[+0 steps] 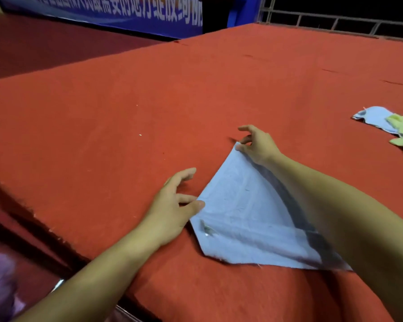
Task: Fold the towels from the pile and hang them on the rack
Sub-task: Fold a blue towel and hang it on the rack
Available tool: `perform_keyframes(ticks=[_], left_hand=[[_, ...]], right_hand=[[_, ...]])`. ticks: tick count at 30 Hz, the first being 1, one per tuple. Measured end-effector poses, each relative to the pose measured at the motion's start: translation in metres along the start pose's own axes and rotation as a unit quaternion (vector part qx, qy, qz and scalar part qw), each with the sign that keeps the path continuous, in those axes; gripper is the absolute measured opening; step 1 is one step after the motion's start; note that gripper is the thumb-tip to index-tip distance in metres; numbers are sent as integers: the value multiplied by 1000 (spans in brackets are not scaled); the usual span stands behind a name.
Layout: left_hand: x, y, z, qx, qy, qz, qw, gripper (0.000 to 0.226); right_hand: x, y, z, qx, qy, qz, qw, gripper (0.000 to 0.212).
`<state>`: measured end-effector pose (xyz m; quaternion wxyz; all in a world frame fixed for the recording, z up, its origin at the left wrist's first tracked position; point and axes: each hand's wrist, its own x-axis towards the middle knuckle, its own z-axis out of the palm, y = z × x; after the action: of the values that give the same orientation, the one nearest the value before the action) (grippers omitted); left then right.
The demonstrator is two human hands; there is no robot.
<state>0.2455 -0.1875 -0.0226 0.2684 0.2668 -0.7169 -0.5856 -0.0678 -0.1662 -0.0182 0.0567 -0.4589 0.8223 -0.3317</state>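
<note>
Blue towel (249,210) lies lower right of centre in the head view, spread on the red cloth-covered table (126,112), one corner pointing toward the frame's middle and its near edge close to the table's front edge. The right hand (260,145), just right of centre, pinches the far corner between thumb and fingertips, its other fingers loose and curled above the cloth. The left hand (172,212), lower centre, holds the towel's left corner, thumb on top and the fingers spread, two of them stretched out over the bare red cloth.

The towel looks thin, limp and light; it sags in a soft curve under the right forearm, so it should fold without resistance but slump if lifted by one point. Corners and hems seem the best places to hold. The remaining pile (391,125), blue and yellow-green, sits at the right edge, well apart. No rack is in view.
</note>
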Motion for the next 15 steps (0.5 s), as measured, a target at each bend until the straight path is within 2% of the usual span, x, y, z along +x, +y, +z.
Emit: perform_keyframes(ticks=[5,10,15], left_hand=[[3,4,8,131,23,-4,991,62],[-39,6,4,285,85,31,954,65],[-80,10,18,342,31,47,938,87]], right_hand=[[-5,-14,-11,-73,11,19,997,70],[-70,-40,-42,-30,85,18,996,62],[-190,-67,-37,25,19,-41,999,56]])
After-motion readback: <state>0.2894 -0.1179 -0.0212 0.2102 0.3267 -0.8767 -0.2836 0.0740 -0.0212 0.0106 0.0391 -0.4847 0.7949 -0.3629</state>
